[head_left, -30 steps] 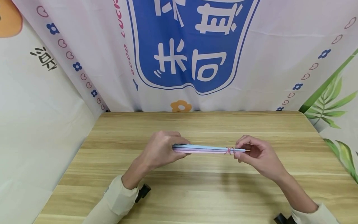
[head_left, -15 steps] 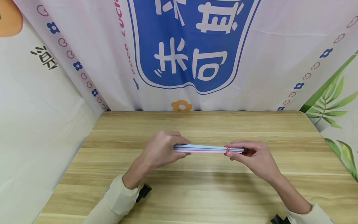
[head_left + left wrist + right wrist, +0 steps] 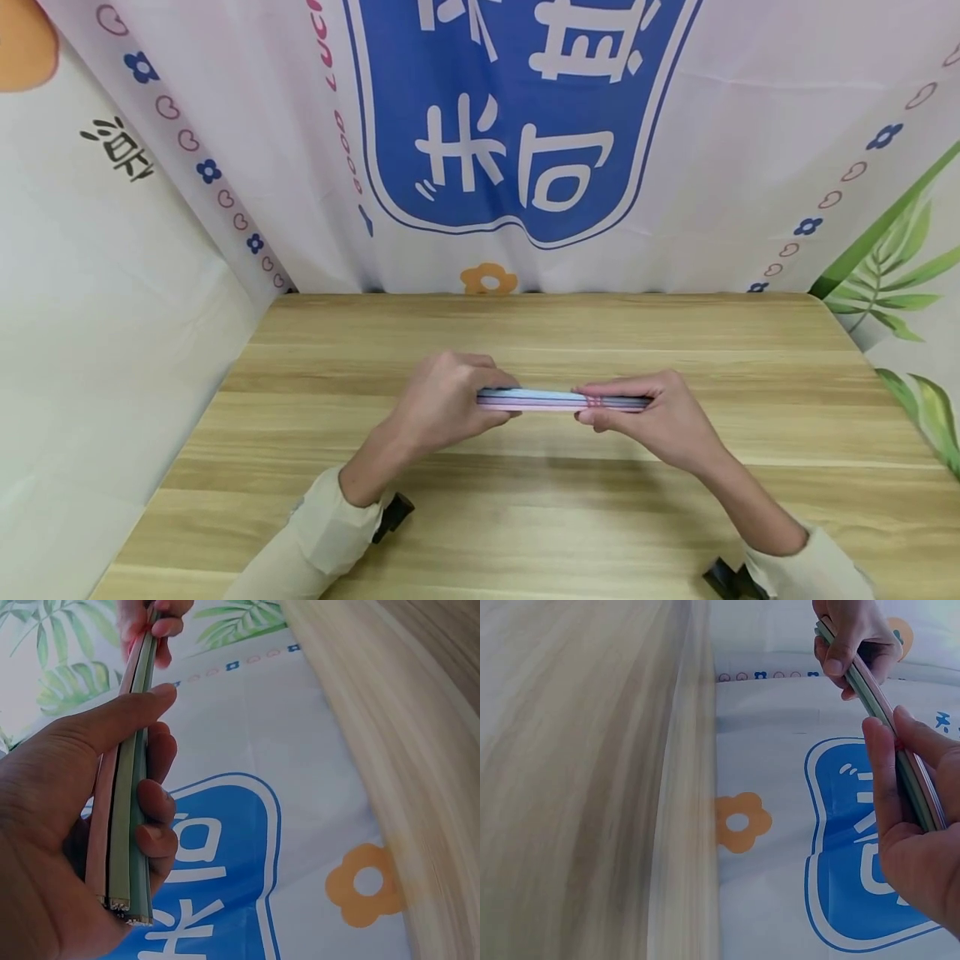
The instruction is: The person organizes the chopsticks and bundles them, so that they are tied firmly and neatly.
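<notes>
Head view: backdrop cloth (image 3: 712, 150) behind the table carries a big blue badge (image 3: 517, 125) with white characters, seen upside down and not readable, plus a partial pink "LUC" along the badge's left edge, black characters on the left panel, flower and heart borders and an orange flower (image 3: 489, 279) at the bottom. Green leaf print on the right cloth (image 3: 892, 283). Light wooden table (image 3: 525, 517) beneath both hands. Left hand (image 3: 442, 404) curls fingers and thumb round one end of a bundle of thin pastel sticks (image 3: 551, 400), held level above the table. Right hand (image 3: 648, 412) pinches the other end between thumb and fingers, a red rubber band (image 3: 594, 401) just at its fingertips. Cream sleeves at both wrists.
</notes>
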The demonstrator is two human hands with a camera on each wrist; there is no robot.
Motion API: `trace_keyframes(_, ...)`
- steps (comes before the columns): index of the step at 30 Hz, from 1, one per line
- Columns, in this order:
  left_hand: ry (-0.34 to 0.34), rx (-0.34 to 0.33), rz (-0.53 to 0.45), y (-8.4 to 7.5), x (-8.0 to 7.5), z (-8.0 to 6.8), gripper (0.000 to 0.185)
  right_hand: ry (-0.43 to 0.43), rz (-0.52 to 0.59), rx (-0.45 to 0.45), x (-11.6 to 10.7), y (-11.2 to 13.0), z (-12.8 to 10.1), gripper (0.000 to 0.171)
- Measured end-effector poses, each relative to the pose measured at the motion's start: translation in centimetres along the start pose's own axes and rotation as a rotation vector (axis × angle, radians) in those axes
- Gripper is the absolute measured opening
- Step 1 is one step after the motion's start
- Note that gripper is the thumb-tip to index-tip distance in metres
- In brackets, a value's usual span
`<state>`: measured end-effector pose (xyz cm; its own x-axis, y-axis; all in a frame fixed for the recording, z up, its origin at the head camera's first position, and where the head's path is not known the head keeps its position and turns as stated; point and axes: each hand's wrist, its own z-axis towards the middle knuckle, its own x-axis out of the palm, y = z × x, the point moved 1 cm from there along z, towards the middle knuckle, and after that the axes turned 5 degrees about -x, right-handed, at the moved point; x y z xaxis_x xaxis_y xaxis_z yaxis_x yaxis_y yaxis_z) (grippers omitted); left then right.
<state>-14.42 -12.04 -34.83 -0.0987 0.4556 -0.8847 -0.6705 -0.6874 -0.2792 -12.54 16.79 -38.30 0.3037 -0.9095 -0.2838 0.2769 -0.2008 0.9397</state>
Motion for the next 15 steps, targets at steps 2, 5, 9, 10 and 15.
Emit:
trace_keyframes(2, -0.009, -0.005, 0.001, 0.0, 0.1, 0.0, 0.02, -0.009, -0.016, 0.015, 0.3, 0.2, 0.3, 0.031)
trace_keyframes(5, -0.017, -0.014, -0.001, -0.1, 0.1, 0.0, 0.019, -0.019, -0.045, 0.027, 0.6, 0.4, 0.7, 0.031)
trace_keyframes(9, -0.018, -0.031, -0.005, -0.1, 0.0, 0.0, 0.02, -0.009, -0.116, -0.009, 0.4, 0.8, 0.9, 0.036)
trace_keyframes(10, -0.018, -0.035, -0.006, -0.1, 0.0, 0.0, 0.02, -0.01, -0.149, -0.037, 0.2, 0.9, 0.9, 0.036)
trace_keyframes(15, -0.029, -0.052, 0.006, 0.1, -0.2, 0.0, 0.02, -0.028, -0.326, -0.187, -1.0, 1.2, 0.8, 0.028)
